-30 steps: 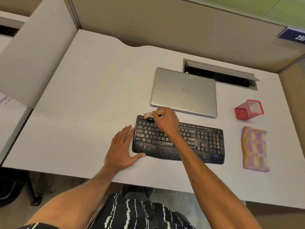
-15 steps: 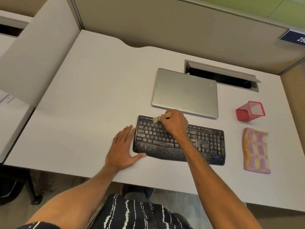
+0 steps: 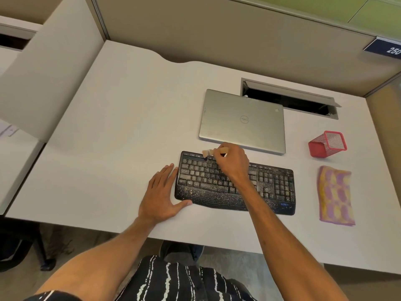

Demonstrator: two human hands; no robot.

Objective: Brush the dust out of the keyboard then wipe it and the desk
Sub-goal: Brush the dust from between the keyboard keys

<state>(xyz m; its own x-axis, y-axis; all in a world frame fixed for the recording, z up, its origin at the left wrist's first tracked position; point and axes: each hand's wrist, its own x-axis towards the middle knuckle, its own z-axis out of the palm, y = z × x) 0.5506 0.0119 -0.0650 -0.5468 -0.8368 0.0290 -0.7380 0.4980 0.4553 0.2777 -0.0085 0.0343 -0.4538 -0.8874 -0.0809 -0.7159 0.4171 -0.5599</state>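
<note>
Black keyboard (image 3: 208, 181), wavy along its near edge, lying flat on the pale desk (image 3: 121, 127) close to the front rim, just this side of a closed silver laptop (image 3: 242, 120). Peppered all over with pale specks, thickest on the textured palm rest and around the number pad.

Right hand (image 3: 234, 161) over the top key rows, fingers curled round the light wooden handle of a small brush (image 3: 209, 152). Pale bristles pointing left and down, seemingly touching the upper-left keys, though too blurred to say for sure. Left hand (image 3: 161, 196) flat on the desk against the keyboard's left end, fingers straight and relaxed, fingertips alongside the left edge, thumb touching the near-left corner.

Matte plastic keys, dimpled rest. Smooth desktop with a scooped notch at the far edge. To the right, well apart from the keyboard: a red wire-mesh cup (image 3: 327, 144) tipped on its side and, nearer, a folded fluffy cloth (image 3: 336, 196) in yellow and purple patches. Behind the laptop, an open rectangular cable hatch (image 3: 288, 98) with a grey lid.
</note>
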